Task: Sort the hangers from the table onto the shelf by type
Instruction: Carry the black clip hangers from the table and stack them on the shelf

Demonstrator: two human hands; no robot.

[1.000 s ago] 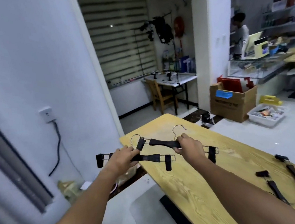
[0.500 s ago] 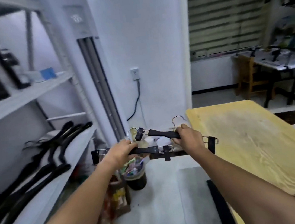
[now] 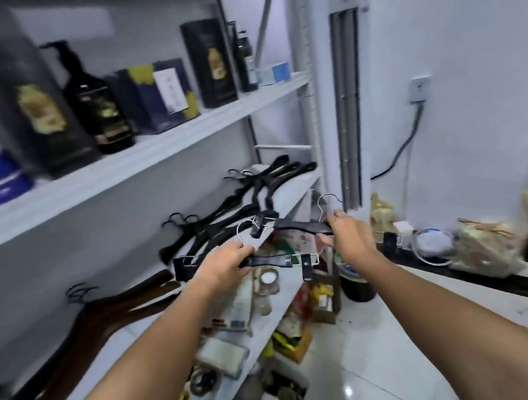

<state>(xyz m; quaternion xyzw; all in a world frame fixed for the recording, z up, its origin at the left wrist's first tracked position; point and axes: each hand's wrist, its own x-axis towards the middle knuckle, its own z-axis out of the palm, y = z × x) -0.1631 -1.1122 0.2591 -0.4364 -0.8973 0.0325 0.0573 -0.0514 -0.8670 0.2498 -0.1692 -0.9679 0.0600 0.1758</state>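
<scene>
Grips near clip hanger (image 3: 273, 260) mid-bar in clenched left hand (image 3: 227, 263), far clip hanger (image 3: 302, 226) in clenched right hand (image 3: 349, 236); one per hand, likely so the clips do not tangle. Holds both in the air just in front of the middle shelf (image 3: 294, 193), neither laid down yet, probably seeking a spot apart from black hangers (image 3: 224, 214) and brown hangers (image 3: 120, 305) grouped there. Runs both bars left to right, about level, hooks up and toward the shelf, clips hanging down.

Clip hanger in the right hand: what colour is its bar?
Black; the clip hanger shows best in the head view.
</scene>
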